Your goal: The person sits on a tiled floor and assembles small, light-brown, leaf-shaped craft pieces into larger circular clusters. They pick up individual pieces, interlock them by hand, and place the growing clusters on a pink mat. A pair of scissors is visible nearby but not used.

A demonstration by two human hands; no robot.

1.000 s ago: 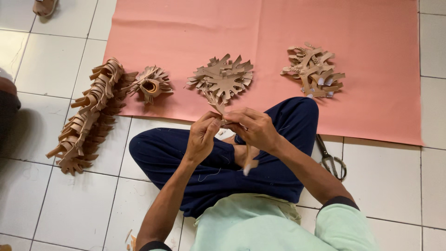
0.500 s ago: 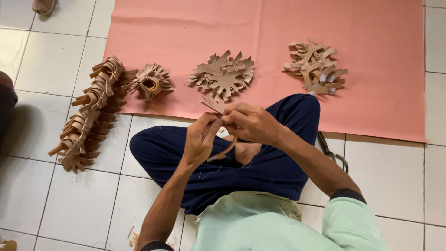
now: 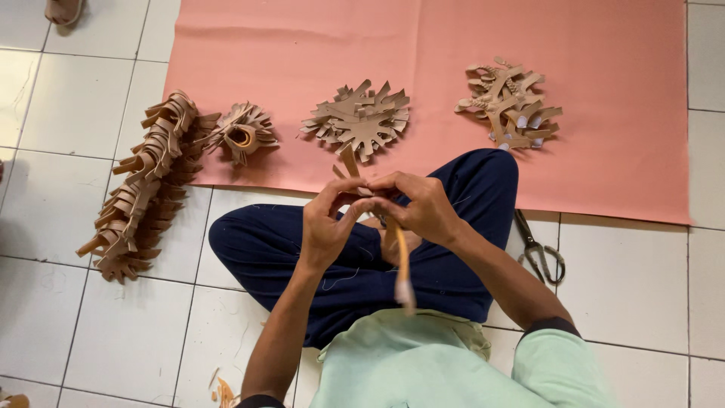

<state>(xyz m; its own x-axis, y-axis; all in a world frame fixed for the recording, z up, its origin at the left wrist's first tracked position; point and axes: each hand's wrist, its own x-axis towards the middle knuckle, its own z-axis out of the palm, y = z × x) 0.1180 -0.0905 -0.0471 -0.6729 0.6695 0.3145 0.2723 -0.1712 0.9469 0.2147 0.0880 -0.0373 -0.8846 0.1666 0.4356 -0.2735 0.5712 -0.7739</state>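
Observation:
I sit cross-legged on a tiled floor. My left hand (image 3: pixel 326 223) and my right hand (image 3: pixel 418 205) meet above my lap, both pinching a tan leather strap piece (image 3: pixel 399 261). One end of the piece sticks up past my fingers, the other hangs down blurred over my dark blue trousers. Just beyond my hands, on a pink sheet (image 3: pixel 604 113), lies a flat pile of cut tan pieces (image 3: pixel 358 119).
A second pile of tan pieces (image 3: pixel 507 102) lies at the right on the pink sheet, a rolled bundle (image 3: pixel 240 134) at its left edge. A long row of looped tan straps (image 3: pixel 140 189) lies on the tiles at left. Scissors (image 3: pixel 538 249) rest by my right knee.
My hands have stayed together over my lap while working the piece. Its hanging end has swung from slanting left to pointing straight down.

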